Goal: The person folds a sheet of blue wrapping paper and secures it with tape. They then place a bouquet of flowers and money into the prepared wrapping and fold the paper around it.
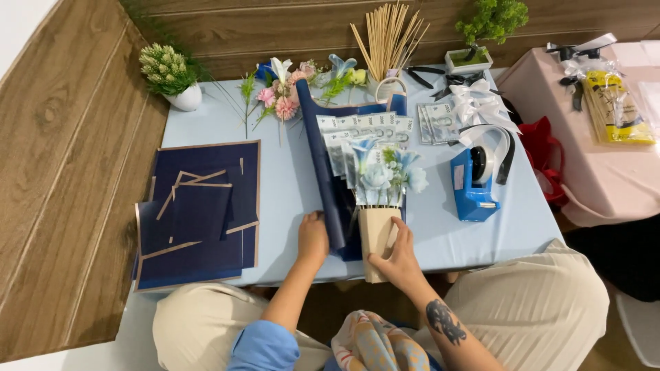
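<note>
The right hand (395, 257) wrapped its grip around the bouquet's beige base (376, 233), steadying it, while the left hand (313, 237) pressed flat, fingers together, on navy wrapping paper (326, 172) on the desk (289, 185).

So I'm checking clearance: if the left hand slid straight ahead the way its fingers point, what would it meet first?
Probably the folded dark navy wrapping sheet, whose edge the left hand already touches; bare pale blue tabletop lies just alongside.

A clear plastic packet (615, 103) with yellow contents is lying well to the right of the blue tape dispenser (474, 180), on the pink cloth. A small white label (458, 176) is showing on the dispenser's side.
</note>
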